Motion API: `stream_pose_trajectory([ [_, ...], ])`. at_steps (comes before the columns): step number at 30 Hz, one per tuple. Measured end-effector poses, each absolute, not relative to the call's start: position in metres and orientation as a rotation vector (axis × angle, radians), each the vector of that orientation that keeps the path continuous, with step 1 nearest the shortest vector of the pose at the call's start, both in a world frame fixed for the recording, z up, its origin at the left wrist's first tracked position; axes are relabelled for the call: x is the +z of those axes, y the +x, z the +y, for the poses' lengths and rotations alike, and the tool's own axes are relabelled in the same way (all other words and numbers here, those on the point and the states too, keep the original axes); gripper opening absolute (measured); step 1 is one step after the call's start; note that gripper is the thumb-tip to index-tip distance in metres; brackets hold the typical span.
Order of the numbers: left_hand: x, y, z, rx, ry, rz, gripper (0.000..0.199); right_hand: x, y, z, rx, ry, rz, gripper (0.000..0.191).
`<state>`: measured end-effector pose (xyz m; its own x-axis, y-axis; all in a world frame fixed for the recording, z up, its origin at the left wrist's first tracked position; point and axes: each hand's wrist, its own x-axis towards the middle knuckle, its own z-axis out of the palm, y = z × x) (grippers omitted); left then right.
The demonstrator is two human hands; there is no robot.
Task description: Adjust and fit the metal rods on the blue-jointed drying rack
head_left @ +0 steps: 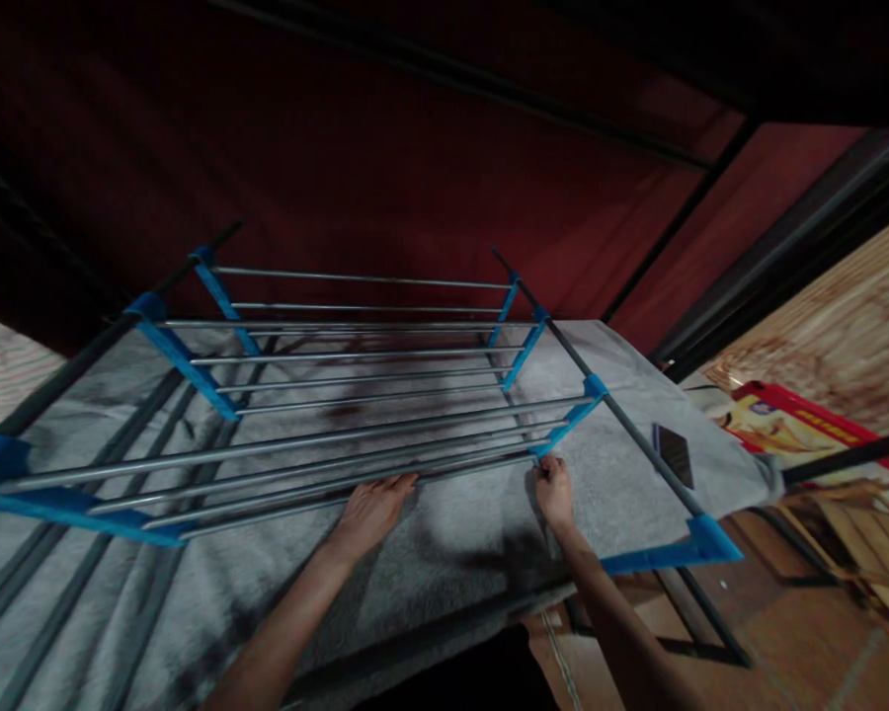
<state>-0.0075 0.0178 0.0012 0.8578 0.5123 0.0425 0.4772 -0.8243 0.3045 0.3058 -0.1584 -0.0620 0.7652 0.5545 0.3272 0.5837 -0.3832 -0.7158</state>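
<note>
A rack of grey metal tubes [303,436] with blue plastic side pieces [182,357] lies on its side on a grey cloth [444,573]. My left hand [376,506] rests at the lowest tube of the nearest tier, its fingertips against the metal. Beside the lower end of a blue side piece [569,427], my right hand [553,486] is closed round the near corner; what its fingers hold is too small to make out. Another blue piece [659,555] at the right end of the frame has no crossbars reaching it.
A dark phone [673,454] lies on the cloth at right. Past the cloth's right edge are a red and yellow box [807,425] and wooden slatted furniture [878,543]. Dark red fabric [385,168] hangs behind the rack. Loose-looking grey tubes [81,583] extend at left.
</note>
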Motion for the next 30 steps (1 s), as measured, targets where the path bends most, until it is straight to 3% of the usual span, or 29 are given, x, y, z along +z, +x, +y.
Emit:
stream_pose_trajectory([
  [11,0.008,-0.008,0.022,0.070,2.640,0.797,0.042,-0.064,0.309,-0.159,0.008,-2.007,-0.816,0.020],
  [30,0.007,-0.009,0.023,0.076,2.705,0.783,0.045,-0.058,0.307,-0.155,0.023,-1.962,-0.756,0.028],
])
